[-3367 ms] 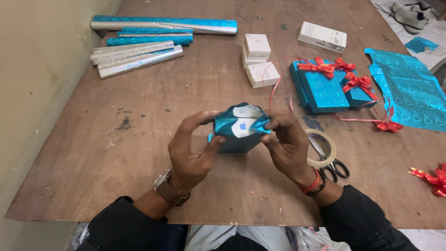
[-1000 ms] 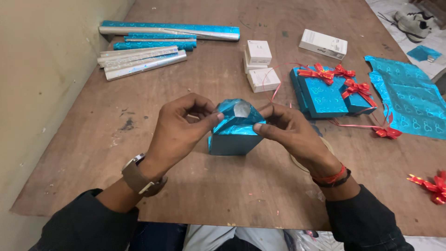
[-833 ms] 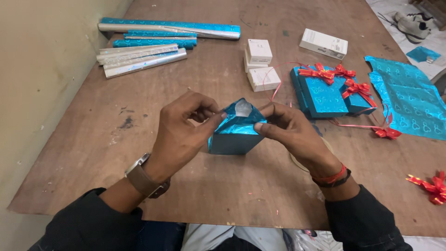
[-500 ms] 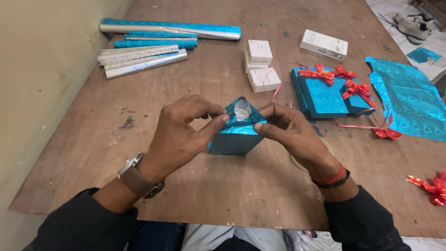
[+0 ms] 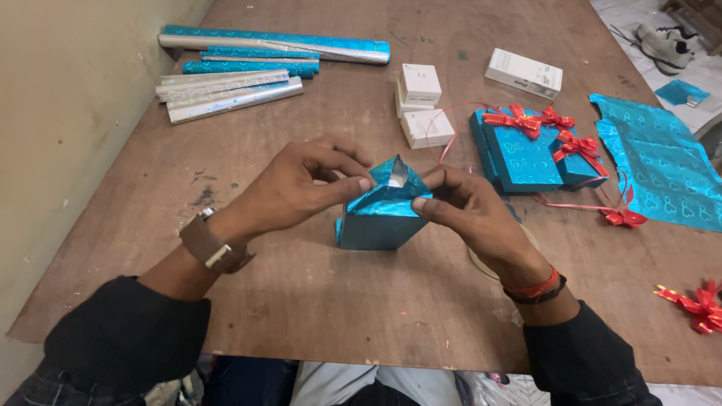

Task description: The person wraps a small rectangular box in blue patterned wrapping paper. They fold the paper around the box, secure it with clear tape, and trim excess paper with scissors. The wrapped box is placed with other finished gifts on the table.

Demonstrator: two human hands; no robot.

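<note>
A small box in shiny blue wrapping paper (image 5: 376, 222) stands on the brown wooden table (image 5: 301, 293) in front of me. Its top paper is folded into a raised pointed flap with the silver inside showing. My left hand (image 5: 301, 184) pinches the flap's left side with thumb and forefinger. My right hand (image 5: 470, 210) presses and pinches the right side of the same fold. A tape roll (image 5: 526, 237) lies mostly hidden under my right wrist.
Several rolls of blue and silver wrapping paper (image 5: 248, 64) lie at the far left. White boxes (image 5: 421, 101) and a longer white box (image 5: 523, 73) sit behind. Wrapped blue gifts with red bows (image 5: 534, 143), a loose blue sheet (image 5: 662, 162) and red bows (image 5: 696, 304) lie to the right.
The open paper end on top of the box has been folded inward into a narrow pointed flap. My left hand has turned and shifted over the fold's left side; my right hand has barely moved.
</note>
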